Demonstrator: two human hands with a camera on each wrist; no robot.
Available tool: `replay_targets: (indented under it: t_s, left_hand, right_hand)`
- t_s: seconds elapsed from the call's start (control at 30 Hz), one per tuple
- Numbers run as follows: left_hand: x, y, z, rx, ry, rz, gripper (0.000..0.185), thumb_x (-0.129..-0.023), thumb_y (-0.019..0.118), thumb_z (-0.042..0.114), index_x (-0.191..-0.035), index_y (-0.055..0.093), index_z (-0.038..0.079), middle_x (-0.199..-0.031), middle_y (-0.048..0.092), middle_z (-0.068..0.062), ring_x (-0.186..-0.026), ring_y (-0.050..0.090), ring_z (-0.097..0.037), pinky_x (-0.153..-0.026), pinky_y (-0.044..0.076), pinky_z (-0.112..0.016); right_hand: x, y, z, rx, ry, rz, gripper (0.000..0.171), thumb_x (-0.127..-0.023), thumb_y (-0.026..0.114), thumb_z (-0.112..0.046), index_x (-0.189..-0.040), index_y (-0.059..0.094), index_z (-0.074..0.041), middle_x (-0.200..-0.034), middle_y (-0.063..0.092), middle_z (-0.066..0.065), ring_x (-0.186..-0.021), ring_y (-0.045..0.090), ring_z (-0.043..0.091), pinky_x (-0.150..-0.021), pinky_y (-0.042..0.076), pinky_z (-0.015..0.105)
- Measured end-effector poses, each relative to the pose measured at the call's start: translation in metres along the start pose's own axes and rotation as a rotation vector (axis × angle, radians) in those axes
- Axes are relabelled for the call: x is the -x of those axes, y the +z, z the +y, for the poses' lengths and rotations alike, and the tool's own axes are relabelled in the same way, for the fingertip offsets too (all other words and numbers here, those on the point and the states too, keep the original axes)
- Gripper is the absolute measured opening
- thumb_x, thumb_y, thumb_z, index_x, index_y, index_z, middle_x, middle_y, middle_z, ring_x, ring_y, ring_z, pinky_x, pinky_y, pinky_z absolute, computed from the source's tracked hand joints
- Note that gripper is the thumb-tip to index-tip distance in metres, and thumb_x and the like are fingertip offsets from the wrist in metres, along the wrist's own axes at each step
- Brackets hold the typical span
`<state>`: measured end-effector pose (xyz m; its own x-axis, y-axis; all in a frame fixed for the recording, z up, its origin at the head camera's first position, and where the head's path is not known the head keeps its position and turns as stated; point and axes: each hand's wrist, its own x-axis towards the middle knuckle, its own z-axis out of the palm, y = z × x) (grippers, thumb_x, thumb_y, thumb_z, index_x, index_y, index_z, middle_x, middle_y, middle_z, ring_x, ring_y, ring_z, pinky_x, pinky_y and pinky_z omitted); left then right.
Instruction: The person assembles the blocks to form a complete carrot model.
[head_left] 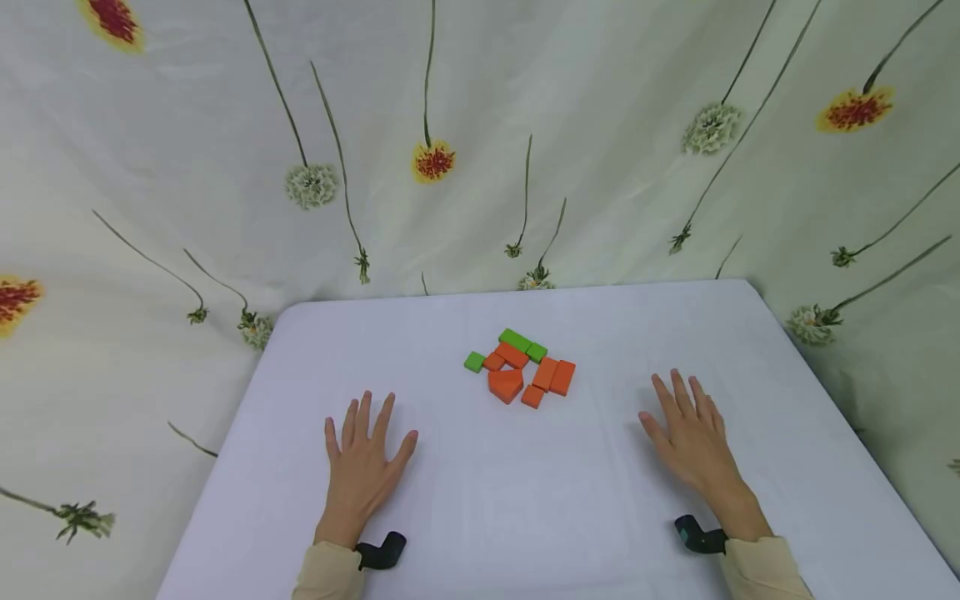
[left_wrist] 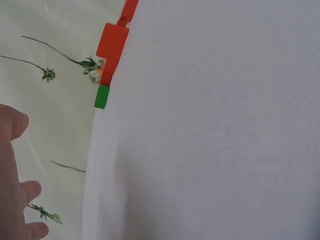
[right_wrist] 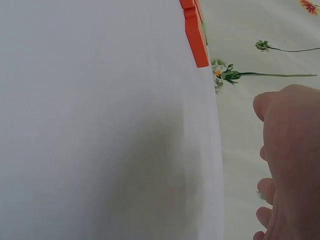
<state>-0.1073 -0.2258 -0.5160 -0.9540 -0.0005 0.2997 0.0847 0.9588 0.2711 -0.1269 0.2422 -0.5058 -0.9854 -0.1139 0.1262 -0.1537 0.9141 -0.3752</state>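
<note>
Green and orange blocks lie in a loose cluster at the middle of the white table. A long green block (head_left: 515, 340) tops the group, with a small green block (head_left: 537, 352) beside it and a green cube (head_left: 475, 362) at its left edge. Below are a pointed orange block (head_left: 506, 385), two orange rectangular blocks side by side (head_left: 562, 377) and a small orange block (head_left: 532, 397). My left hand (head_left: 362, 467), fingers spread, is left of the cluster and holds nothing. To the right, my right hand (head_left: 692, 442) has its fingers extended, palm down, also holding nothing.
The white table (head_left: 525, 500) has rounded far corners. Behind and around it hangs a pale cloth (head_left: 480, 75) printed with flowers and stems. Each wrist wears a black strap with a small camera (head_left: 384, 551), below beige sleeves (head_left: 765, 568).
</note>
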Motion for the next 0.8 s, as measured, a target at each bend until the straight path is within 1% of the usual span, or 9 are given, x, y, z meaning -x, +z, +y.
replay_targets:
  t_s: [0.17,0.3,0.43,0.6,0.67,0.8]
  left_hand:
    - [-0.004,0.002,0.007,0.067,0.046,0.049,0.069,-0.09,0.057,0.051,-0.146,0.04,0.014,-0.151,0.034,-0.021,-0.14,0.028,-0.042,-0.115,0.013,-0.062]
    - [-0.013,0.003,0.022,0.156,0.081,0.065,0.067,-0.092,0.058,0.045,-0.146,0.04,0.009,-0.147,0.041,-0.02,-0.134,0.038,-0.039,-0.112,0.027,-0.056]
    - [-0.024,0.004,0.044,0.228,0.086,0.028,0.065,-0.093,0.057,0.044,-0.146,0.039,0.011,-0.145,0.045,-0.015,-0.132,0.043,-0.034,-0.109,0.037,-0.051]
    - [-0.034,0.012,0.072,0.294,0.075,-0.04,0.062,-0.094,0.057,0.043,-0.146,0.04,0.014,-0.144,0.047,-0.009,-0.132,0.044,-0.028,-0.109,0.04,-0.048]
    - [-0.038,0.018,0.082,0.315,0.091,-0.052,0.061,-0.093,0.059,0.041,-0.145,0.042,0.014,-0.143,0.048,-0.008,-0.131,0.045,-0.027,-0.109,0.041,-0.047]
    - [-0.049,0.032,0.099,0.359,0.153,-0.066,0.059,-0.092,0.061,0.037,-0.143,0.045,0.012,-0.141,0.05,-0.006,-0.13,0.046,-0.024,-0.108,0.042,-0.045]
  right_hand:
    - [-0.006,0.003,0.0,-0.051,-0.026,0.007,0.069,-0.1,0.042,-0.048,-0.154,0.02,-0.011,-0.159,0.015,0.021,-0.145,0.011,0.044,-0.107,0.018,0.07]
    - [-0.014,0.006,-0.003,-0.105,-0.05,0.032,0.069,-0.098,0.047,-0.047,-0.152,0.027,-0.008,-0.157,0.022,0.021,-0.142,0.019,0.045,-0.107,0.024,0.068]
    - [-0.023,0.008,-0.01,-0.172,-0.059,0.048,0.068,-0.097,0.051,-0.044,-0.149,0.032,-0.005,-0.154,0.028,0.021,-0.14,0.025,0.043,-0.108,0.028,0.064]
    - [-0.034,0.014,-0.02,-0.262,-0.055,0.045,0.065,-0.096,0.055,-0.041,-0.147,0.036,-0.006,-0.152,0.033,0.02,-0.139,0.028,0.042,-0.109,0.029,0.062]
    - [-0.038,0.018,-0.022,-0.28,-0.056,0.041,0.064,-0.096,0.055,-0.04,-0.147,0.036,-0.007,-0.151,0.035,0.02,-0.139,0.03,0.042,-0.11,0.029,0.062]
    - [-0.045,0.025,-0.027,-0.315,-0.069,0.031,0.062,-0.096,0.057,-0.037,-0.146,0.038,-0.007,-0.15,0.038,0.018,-0.138,0.032,0.039,-0.111,0.029,0.06]
